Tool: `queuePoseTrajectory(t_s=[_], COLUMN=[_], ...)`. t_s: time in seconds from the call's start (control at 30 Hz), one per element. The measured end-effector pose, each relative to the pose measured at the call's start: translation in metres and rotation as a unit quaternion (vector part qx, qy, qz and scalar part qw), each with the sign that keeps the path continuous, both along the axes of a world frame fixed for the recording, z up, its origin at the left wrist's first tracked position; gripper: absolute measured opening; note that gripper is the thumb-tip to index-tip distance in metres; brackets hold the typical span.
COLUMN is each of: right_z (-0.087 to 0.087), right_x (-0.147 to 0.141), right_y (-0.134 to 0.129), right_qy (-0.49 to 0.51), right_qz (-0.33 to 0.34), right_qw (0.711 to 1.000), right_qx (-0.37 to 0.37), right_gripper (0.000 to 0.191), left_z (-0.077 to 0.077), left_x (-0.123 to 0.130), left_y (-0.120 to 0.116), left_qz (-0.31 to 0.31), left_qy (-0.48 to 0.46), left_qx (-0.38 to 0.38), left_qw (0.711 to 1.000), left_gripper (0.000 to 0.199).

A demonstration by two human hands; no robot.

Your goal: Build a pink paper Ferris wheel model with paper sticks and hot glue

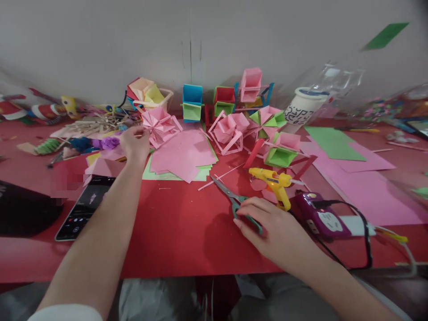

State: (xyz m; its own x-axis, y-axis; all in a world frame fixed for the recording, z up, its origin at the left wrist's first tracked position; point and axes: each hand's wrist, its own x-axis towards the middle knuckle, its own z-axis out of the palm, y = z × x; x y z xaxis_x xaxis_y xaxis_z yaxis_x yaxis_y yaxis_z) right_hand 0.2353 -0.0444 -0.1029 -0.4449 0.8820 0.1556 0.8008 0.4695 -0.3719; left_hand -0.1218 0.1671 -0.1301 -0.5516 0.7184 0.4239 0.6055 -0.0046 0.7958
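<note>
My left hand (135,141) reaches over the table, its fingers closed at the left edge of a pink folded-paper model (159,126). The fingertips are partly hidden from me. My right hand (272,228) is closed around the green handles of a pair of scissors (228,192), whose blades point up and left near the tabletop. Beside the blades lies a thin pink paper strip (219,177). Between my hands is a stack of pink paper sheets (182,154), with green sheets under it. A second pink paper model (229,130) stands behind the stack.
Right of centre lie a yellow glue gun (276,182) and a purple power strip (321,217) with cables. A phone (85,209) rests under my left forearm, near a black object (25,211). Paper boxes (192,102) and a cup (303,107) stand along the wall.
</note>
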Motion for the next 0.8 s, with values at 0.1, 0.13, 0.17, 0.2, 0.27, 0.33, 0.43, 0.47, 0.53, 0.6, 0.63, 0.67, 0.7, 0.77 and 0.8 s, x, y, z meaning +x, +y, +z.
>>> queuePoseTrajectory(t_s=[0.1,0.13,0.17,0.2,0.27,0.33,0.43,0.47,0.53,0.6,0.63,0.67,0.7,0.77,0.8], right_z=[0.002,0.003,0.004,0.005,0.007,0.009,0.014,0.016,0.019,0.021,0.021,0.022,0.022,0.024,0.024], right_x=[0.000,0.000,0.000,-0.001,-0.002,-0.003,-0.006,-0.007,-0.009,-0.011,-0.012,-0.012,-0.013,-0.014,-0.014], right_y=[-0.003,-0.004,-0.005,-0.006,-0.007,-0.009,-0.013,-0.014,-0.016,-0.018,-0.019,-0.019,-0.020,-0.020,-0.020], right_qy=[0.005,0.007,0.009,0.010,0.011,0.010,0.009,0.006,0.000,-0.006,-0.008,-0.009,-0.012,-0.016,-0.019], right_qz=[0.015,0.018,0.022,0.027,0.037,0.053,0.083,0.093,0.107,0.114,0.115,0.116,0.117,0.122,0.124], right_qw=[1.000,1.000,1.000,0.999,0.999,0.996,0.991,0.989,0.986,0.984,0.983,0.983,0.982,0.981,0.980], right_qx=[-0.011,-0.014,-0.017,-0.022,-0.039,-0.065,-0.107,-0.118,-0.132,-0.140,-0.143,-0.145,-0.148,-0.151,-0.152], right_gripper=[0.013,0.013,0.012,0.012,0.011,0.010,0.009,0.009,0.010,0.011,0.011,0.010,0.010,0.010,0.011], left_z=[0.000,0.000,0.001,0.002,0.005,0.006,0.006,0.006,0.003,-0.001,-0.003,-0.005,-0.006,-0.009,-0.010], left_x=[0.007,0.011,0.015,0.019,0.026,0.030,0.031,0.031,0.032,0.034,0.036,0.037,0.039,0.040,0.040], left_y=[0.000,0.000,0.000,0.001,0.004,0.010,0.021,0.025,0.032,0.038,0.040,0.041,0.042,0.039,0.036], left_qz=[0.015,0.021,0.026,0.030,0.034,0.035,0.030,0.025,0.009,-0.014,-0.028,-0.042,-0.056,-0.077,-0.085], left_qy=[0.029,0.044,0.058,0.069,0.075,0.074,0.066,0.063,0.060,0.061,0.062,0.064,0.066,0.072,0.076], left_qx=[-0.028,-0.044,-0.061,-0.074,-0.086,-0.089,-0.095,-0.096,-0.094,-0.089,-0.085,-0.082,-0.079,-0.075,-0.074], left_qw=[0.999,0.998,0.996,0.994,0.993,0.993,0.993,0.993,0.994,0.994,0.994,0.994,0.993,0.992,0.991], left_gripper=[0.015,0.016,0.018,0.019,0.020,0.020,0.018,0.017,0.015,0.014,0.014,0.015,0.015,0.019,0.021])
